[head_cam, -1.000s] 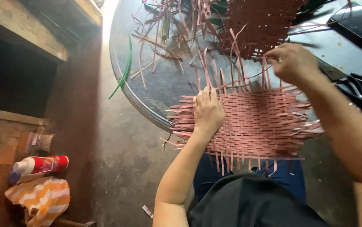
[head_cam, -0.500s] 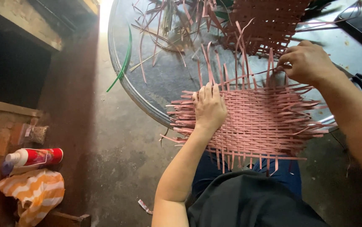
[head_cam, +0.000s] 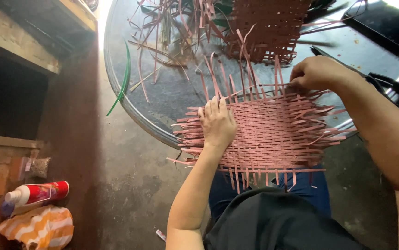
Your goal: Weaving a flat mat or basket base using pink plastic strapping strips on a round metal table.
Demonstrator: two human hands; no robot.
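- The left hand (head_cam: 218,124) is lying flat, fingers stretched out, pressing on the pink woven mat (head_cam: 273,134).
- The mat is lying partly over the round glass surface (head_cam: 171,99), partly over the person's lap.
- The right hand (head_cam: 317,74) is pinching a loose pink strip (head_cam: 255,88) at the mat's far edge, fingers closing on it.
- Another woven piece (head_cam: 269,28) is lying farther back.

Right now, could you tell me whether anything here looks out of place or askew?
A loose green strip hangs over the round table's rim, apart from the pink strips. A red bottle lies tipped on its side by the striped cloth.
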